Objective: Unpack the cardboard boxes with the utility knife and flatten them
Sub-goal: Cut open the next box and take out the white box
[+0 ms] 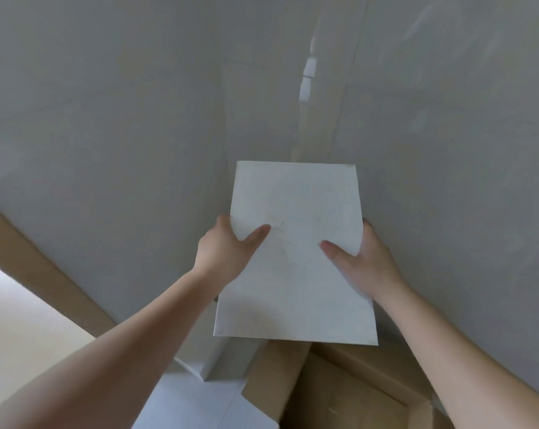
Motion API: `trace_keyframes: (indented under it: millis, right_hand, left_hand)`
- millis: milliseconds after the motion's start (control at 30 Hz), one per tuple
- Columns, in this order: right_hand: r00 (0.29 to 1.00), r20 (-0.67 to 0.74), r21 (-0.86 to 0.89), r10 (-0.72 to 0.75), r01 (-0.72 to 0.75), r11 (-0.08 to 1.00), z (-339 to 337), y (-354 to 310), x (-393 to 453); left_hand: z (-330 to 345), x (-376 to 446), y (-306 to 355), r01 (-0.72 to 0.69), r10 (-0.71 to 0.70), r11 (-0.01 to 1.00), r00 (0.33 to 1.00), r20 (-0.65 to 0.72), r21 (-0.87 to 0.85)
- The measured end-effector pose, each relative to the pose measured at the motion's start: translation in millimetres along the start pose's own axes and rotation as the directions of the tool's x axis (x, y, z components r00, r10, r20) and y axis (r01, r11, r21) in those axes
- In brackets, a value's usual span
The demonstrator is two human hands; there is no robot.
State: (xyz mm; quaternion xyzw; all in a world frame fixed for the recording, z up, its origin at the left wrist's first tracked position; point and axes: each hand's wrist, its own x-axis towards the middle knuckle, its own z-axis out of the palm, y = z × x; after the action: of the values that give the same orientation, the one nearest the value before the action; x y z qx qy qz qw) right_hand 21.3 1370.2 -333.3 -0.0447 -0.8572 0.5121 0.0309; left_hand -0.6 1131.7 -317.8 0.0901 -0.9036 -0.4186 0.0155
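An open cardboard box (339, 388) lies at the bottom edge. Above it, the left hand (224, 252) and right hand (364, 258) grip a flat white panel (296, 258) by its side edges, thumbs on its face. Beyond: a pale tiled surface (138, 119).
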Motion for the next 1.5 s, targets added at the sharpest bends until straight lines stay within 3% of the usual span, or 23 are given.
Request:
trace_keyframes:
  millis: [200,400,633,867,1033,1133,1333,1433,1500]
  right_hand:
    - [0.996,-0.050,0.034,0.075,-0.073,0.997,82.1,12.5,22.2]
    - [0.987,-0.032,0.072,0.155,-0.152,0.986,167.2,71.4,38.4]
    - [0.967,-0.026,0.064,0.255,-0.253,0.965,317.8,188.2,50.0]
    - [0.925,-0.055,0.115,0.375,-0.368,0.923,495.4,354.5,53.7]
    - [0.886,-0.093,0.135,0.454,-0.441,0.888,571.7,428.7,62.3]
    - [0.871,-0.107,0.142,0.479,-0.463,0.875,608.8,459.3,73.7]
    - [0.884,-0.108,0.013,0.455,-0.456,0.890,642.4,484.6,84.4]
    - [0.893,-0.034,-0.089,0.449,-0.450,0.888,640.4,475.3,91.3]
    - [0.930,0.004,-0.305,0.369,-0.350,0.886,637.3,471.6,93.4]
  left_hand:
    - [-20.0,57.0,-54.5,-0.014,0.009,0.998,0.997,0.082,0.060]
    - [3.6,102.4,-134.4,-0.019,-0.001,0.982,0.994,0.105,0.191]
    - [70.3,158.9,-307.7,0.012,-0.070,0.947,0.983,0.169,0.322]
    - [166.0,212.5,-511.5,0.022,-0.107,0.958,0.953,0.284,0.285]
    - [217.4,246.2,-603.4,-0.020,-0.087,0.948,0.944,0.319,0.317]
    - [245.6,264.5,-648.9,-0.010,-0.080,0.967,0.935,0.345,0.253]
    - [270.7,281.3,-695.4,-0.027,0.009,0.998,0.936,0.352,0.048]
    - [273.7,288.6,-703.5,0.031,-0.064,0.993,0.954,0.294,0.114]
    - [277.2,287.4,-706.6,0.022,-0.070,0.981,0.966,0.249,0.191]
